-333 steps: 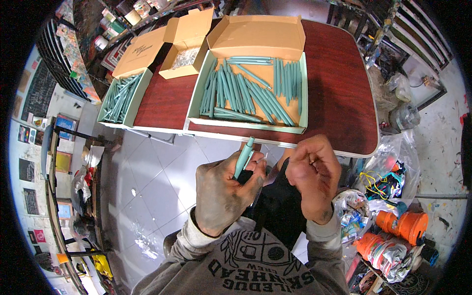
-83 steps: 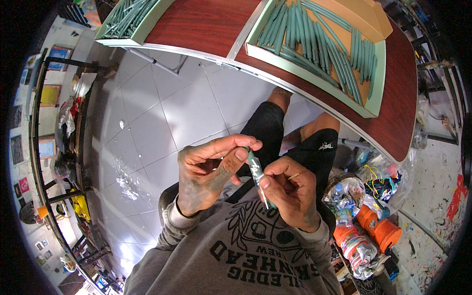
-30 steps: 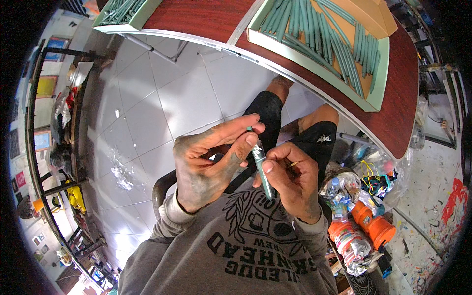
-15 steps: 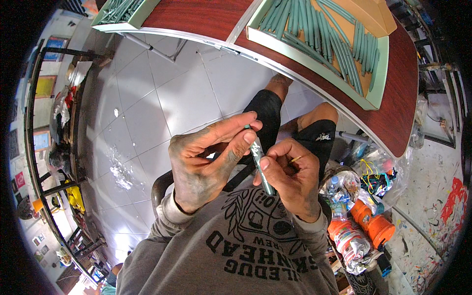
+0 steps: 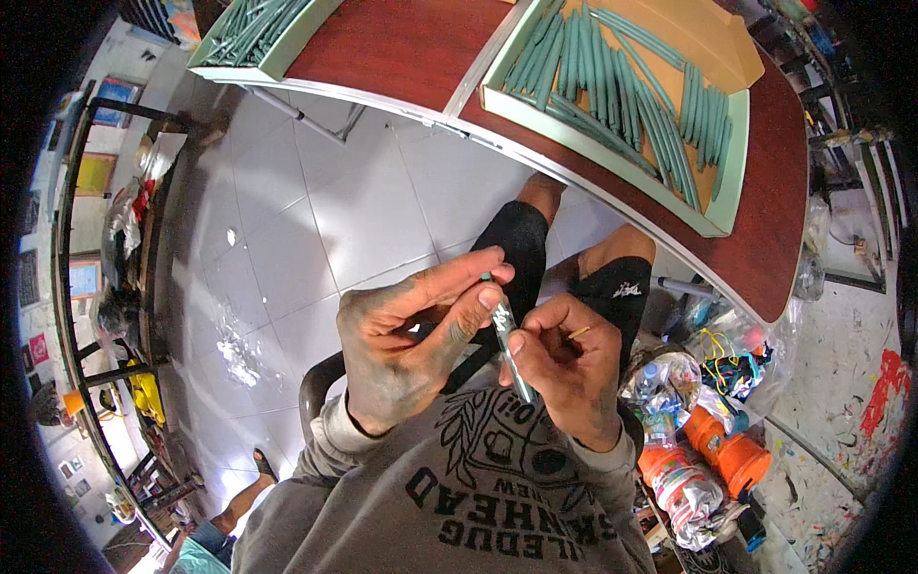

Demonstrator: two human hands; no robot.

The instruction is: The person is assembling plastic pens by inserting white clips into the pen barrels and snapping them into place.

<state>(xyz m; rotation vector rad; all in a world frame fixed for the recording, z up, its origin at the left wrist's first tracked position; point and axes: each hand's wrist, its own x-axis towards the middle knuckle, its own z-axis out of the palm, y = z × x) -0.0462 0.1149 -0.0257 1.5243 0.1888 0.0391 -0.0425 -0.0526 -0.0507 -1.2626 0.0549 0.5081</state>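
Observation:
Above my lap, both hands hold a slim, dark green pen-like stick (image 5: pixel 511 348) with white marks along its side. My left hand (image 5: pixel 406 335) pinches the upper end between thumb and fingers. Lower down, my right hand (image 5: pixel 571 359) grips the stick between thumb and forefinger. A thin, light brown stick (image 5: pixel 579 333) pokes out from the curled fingers of that same hand; the rest of it is hidden.
Ahead stands a reddish-brown table (image 5: pixel 382 57). On it, a pale green box (image 5: pixel 612 177) holds many grey-green sticks, and another box (image 5: pixel 287 53) sits farther left. Orange containers (image 5: pixel 732 450) and plastic bags lie at right. Dark metal shelving (image 5: pixel 72 287) lines the left; a person's foot (image 5: pixel 263 464) shows lower left.
The stick has turned slightly in my fingers, so its white marks look different. Both hands sit a little lower in the picture, as does the table. A person's leg now shows at lower left.

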